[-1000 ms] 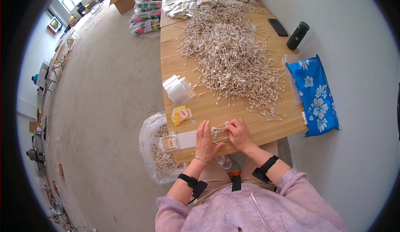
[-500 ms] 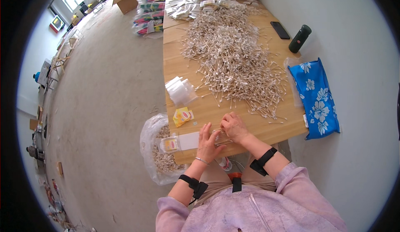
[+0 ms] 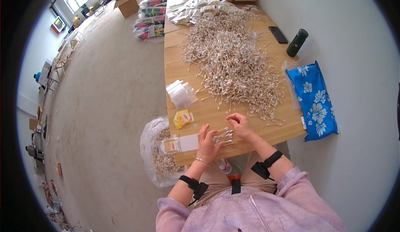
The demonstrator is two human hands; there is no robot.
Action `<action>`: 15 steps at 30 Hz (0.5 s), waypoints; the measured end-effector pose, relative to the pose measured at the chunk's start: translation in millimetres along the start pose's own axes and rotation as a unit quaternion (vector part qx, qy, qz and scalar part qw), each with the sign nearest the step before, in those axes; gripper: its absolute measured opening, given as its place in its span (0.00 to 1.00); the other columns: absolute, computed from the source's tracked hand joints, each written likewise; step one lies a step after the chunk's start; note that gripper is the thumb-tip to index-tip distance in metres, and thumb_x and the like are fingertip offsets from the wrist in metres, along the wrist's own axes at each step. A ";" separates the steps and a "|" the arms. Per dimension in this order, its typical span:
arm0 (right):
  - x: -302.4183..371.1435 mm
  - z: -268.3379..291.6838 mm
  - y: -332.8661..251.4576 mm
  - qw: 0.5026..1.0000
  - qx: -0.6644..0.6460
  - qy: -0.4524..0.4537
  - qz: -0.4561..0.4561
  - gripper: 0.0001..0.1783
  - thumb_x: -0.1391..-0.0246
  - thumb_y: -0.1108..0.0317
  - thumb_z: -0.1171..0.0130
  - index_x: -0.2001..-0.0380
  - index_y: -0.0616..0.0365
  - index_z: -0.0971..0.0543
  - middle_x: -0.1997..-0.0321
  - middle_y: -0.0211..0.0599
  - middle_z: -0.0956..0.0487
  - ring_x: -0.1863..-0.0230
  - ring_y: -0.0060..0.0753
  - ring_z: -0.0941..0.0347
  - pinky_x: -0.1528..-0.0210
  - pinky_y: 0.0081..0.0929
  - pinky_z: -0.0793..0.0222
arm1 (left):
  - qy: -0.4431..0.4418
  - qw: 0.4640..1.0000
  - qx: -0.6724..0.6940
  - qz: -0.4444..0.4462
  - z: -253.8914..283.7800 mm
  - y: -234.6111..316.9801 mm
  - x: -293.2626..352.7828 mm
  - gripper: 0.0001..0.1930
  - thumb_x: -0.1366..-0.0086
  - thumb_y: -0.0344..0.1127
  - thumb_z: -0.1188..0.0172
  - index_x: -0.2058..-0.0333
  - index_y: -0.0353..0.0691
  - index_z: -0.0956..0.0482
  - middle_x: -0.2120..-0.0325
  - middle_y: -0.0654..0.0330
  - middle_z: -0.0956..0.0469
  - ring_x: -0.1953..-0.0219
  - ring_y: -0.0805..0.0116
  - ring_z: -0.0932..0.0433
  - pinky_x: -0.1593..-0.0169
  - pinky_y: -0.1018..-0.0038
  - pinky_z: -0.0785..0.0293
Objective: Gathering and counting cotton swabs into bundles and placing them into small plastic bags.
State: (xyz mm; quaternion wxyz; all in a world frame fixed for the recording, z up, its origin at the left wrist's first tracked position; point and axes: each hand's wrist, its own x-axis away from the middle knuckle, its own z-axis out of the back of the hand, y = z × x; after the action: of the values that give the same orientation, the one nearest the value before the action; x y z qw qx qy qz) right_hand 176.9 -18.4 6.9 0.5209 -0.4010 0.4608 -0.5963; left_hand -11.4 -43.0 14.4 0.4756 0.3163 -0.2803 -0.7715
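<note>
A small bunch of cotton swabs (image 3: pixel 223 136) lies at the table's near edge, between the thumb and fingers of my left hand (image 3: pixel 205 145), which steadies it. Just to the right and slightly farther off, my right hand (image 3: pixel 241 127) is raised with its fingers pinched together; whatever is between the fingertips is too small to make out. A white strip (image 3: pixel 188 143) lies flat to the left of my left hand. At the strip's left end is a clear bag of swabs with a yellow card (image 3: pixel 170 145). Beyond my hands spreads a large heap of loose cotton swabs (image 3: pixel 237 61).
Yellow cards (image 3: pixel 182 118) and clear plastic bags (image 3: pixel 181 93) lie along the left edge. A sack of swabs (image 3: pixel 150 157) stands below that edge. At right are a blue floral pack (image 3: pixel 315 101), a dark bottle (image 3: pixel 297 43) and a phone (image 3: pixel 278 35). White packets (image 3: pixel 196 9) pile up at the back.
My right hand has lifted off the bunch of swabs and moved slightly right, its fingers pinched. More of the bunch shows now. My left hand stays in place.
</note>
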 end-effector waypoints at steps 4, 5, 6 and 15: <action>8.7 3.1 -24.0 0.957 -0.255 -0.024 -0.135 0.04 0.46 0.74 0.45 0.66 0.61 0.25 0.70 0.31 0.22 0.71 0.18 0.28 0.70 0.16 0.31 | 0.046 0.995 0.083 0.021 4.6 9.3 -10.8 0.20 0.52 0.32 0.32 0.58 0.36 0.25 0.54 0.49 0.27 0.47 0.53 0.31 0.45 0.65 0.35; 11.7 3.4 -31.1 0.957 -0.256 -0.023 -0.132 0.04 0.46 0.74 0.45 0.66 0.61 0.25 0.70 0.31 0.22 0.71 0.18 0.28 0.70 0.16 0.31 | 0.047 0.995 0.082 0.018 4.2 13.7 -13.0 0.20 0.52 0.32 0.32 0.58 0.36 0.25 0.54 0.49 0.27 0.47 0.53 0.31 0.45 0.65 0.35; 15.5 2.0 -39.1 0.939 -0.307 -0.022 -0.155 0.04 0.47 0.74 0.44 0.67 0.61 0.25 0.71 0.31 0.22 0.72 0.18 0.28 0.70 0.16 0.32 | 0.055 0.984 0.160 0.051 2.6 19.0 -14.9 0.18 0.49 0.31 0.33 0.59 0.35 0.24 0.60 0.52 0.24 0.53 0.58 0.27 0.49 0.68 0.32; 31.8 1.4 -49.7 0.936 -0.299 -0.092 -0.159 0.03 0.48 0.71 0.42 0.72 0.60 0.23 0.75 0.27 0.24 0.75 0.15 0.33 0.71 0.14 0.36 | 0.114 0.883 0.426 0.161 2.1 29.3 -18.4 0.07 0.40 0.28 0.39 0.64 0.32 0.23 0.72 0.65 0.22 0.69 0.80 0.26 0.64 0.83 0.29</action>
State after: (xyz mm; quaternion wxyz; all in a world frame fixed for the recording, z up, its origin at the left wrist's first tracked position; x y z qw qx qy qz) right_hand 161.5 -48.5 55.3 0.3157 -0.6595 0.4975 -0.4668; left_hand 9.8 -37.4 41.3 0.4411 0.5245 -0.5728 -0.4497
